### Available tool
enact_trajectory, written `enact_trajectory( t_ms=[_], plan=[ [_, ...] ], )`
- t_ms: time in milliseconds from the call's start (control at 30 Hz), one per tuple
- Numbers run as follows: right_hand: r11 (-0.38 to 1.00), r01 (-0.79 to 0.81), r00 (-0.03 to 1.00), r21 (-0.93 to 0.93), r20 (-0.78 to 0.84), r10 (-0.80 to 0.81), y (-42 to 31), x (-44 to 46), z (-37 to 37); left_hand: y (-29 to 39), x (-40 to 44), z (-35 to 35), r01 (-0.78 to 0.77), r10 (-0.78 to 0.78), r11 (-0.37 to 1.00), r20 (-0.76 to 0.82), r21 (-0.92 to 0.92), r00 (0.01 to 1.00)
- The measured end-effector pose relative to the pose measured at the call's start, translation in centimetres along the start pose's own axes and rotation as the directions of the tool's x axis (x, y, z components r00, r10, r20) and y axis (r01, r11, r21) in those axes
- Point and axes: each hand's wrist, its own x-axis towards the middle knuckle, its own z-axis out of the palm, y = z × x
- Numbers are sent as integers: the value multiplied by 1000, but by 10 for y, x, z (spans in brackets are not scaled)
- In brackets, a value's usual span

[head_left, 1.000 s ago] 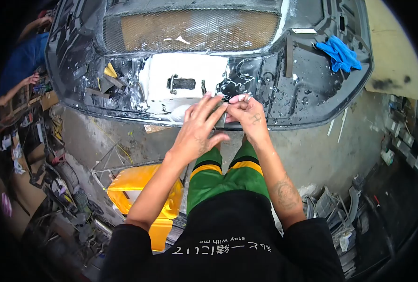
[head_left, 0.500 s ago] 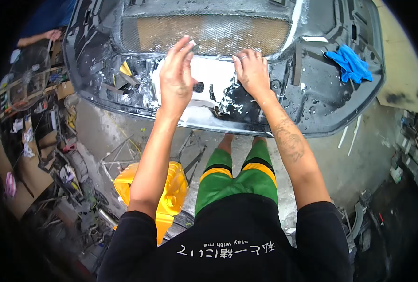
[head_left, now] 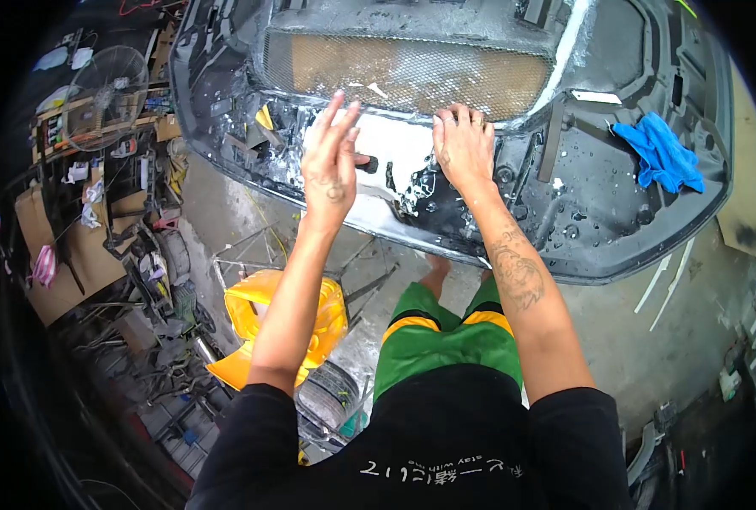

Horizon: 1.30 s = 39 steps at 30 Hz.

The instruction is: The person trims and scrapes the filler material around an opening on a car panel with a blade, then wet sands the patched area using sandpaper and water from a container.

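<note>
A dark car panel (head_left: 599, 246) with a mesh-covered opening (head_left: 412, 76) lies in front of me. White material (head_left: 378, 140) covers part of its near middle, with a dark hole beside my left hand. My left hand (head_left: 331, 161) is raised over the left part of the white area, fingers spread, nothing visible in it. My right hand (head_left: 464, 149) rests palm down near the lower edge of the mesh, fingers reaching forward and slightly apart, a ring on one of them. What lies under the right palm is hidden.
A blue cloth (head_left: 662, 153) and a flat strip (head_left: 551, 143) lie on the panel's right side. Yellow folded paper (head_left: 264, 117) is at its left. Below stand a yellow container (head_left: 322, 319) and a tyre (head_left: 327, 395). A fan (head_left: 110, 98) and clutter fill the left.
Both hands have parted and moved forward from the panel's near edge, where their fingers were together. The small piece between them is no longer visible. The view has shifted left, and the other person is out of view.
</note>
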Motion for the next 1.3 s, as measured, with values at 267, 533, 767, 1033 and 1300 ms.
enact_trajectory(
  t_ms=[267, 533, 767, 1033, 1300],
  plan=[
    [999, 12, 999, -44, -44, -14, 1, -3, 5, -54, -31, 44, -322, 198, 884, 350, 341, 916],
    [993, 48, 994, -106, -88, -58, 2, -6, 8, -62, -32, 50, -507, 350, 756, 399, 414, 848],
    [994, 64, 990, -83, -124, -74, 6, -5, 14, -74, -54, 43, -521, 344, 738, 425, 429, 837],
    [994, 105, 987, -19, -119, -106, 11, -9, 14, -70, -77, 38, -520, 337, 716, 421, 466, 842],
    [992, 120, 981, 37, -159, -113, 12, -7, 14, -71, -98, 30, -520, 337, 719, 423, 460, 841]
  ],
)
